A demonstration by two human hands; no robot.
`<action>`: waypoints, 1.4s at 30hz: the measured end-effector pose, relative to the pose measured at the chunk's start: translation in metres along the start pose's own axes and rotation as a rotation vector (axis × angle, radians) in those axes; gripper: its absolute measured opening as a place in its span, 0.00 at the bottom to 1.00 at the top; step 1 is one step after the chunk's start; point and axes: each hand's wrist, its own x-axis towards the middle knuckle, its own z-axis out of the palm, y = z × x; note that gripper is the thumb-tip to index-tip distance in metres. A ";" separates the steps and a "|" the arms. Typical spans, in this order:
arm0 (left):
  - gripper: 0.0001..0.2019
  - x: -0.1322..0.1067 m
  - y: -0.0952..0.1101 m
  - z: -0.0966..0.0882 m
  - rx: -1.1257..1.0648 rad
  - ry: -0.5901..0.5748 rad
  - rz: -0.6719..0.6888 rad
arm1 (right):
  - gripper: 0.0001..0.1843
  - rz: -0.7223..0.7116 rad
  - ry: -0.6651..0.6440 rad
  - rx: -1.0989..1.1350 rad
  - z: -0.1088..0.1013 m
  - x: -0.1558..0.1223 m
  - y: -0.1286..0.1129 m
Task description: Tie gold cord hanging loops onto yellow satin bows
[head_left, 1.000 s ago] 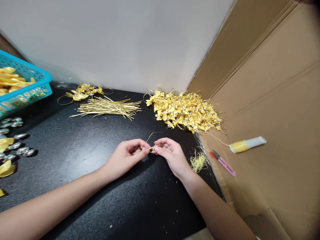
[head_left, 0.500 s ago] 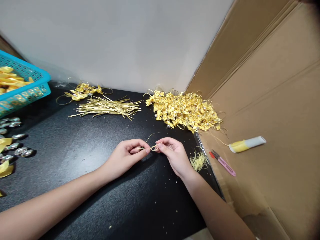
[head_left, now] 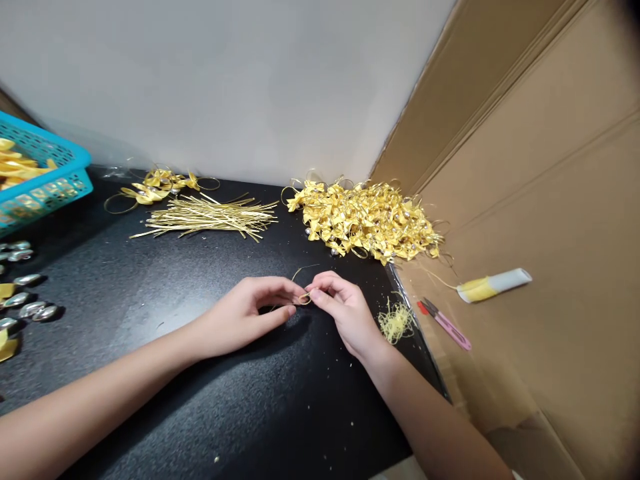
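Observation:
My left hand (head_left: 250, 313) and my right hand (head_left: 343, 310) meet over the middle of the black table (head_left: 200, 400). Both pinch one thin gold string (head_left: 303, 297) between thumb and fingertips. The string forms a small loop between the hands, and a loose end curves up and away. Behind the hands lies a bundle of cut gold strings (head_left: 210, 217). A heap of finished yellow bows (head_left: 367, 220) sits at the back right.
A blue basket (head_left: 45, 183) with yellow ribbon stands at the far left, with silver beads (head_left: 27, 300) in front of it. A wad of string scraps (head_left: 396, 320), pink snips (head_left: 445, 325) and a yellow-white spool (head_left: 493, 285) lie by the cardboard (head_left: 550, 200) on the right.
The two hands have drawn closer together and the string's loop has shrunk between the fingertips. The view has shifted slightly right.

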 end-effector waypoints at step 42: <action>0.14 -0.003 -0.006 0.016 -0.176 0.221 -0.170 | 0.07 -0.616 -0.010 -0.655 0.000 -0.009 0.002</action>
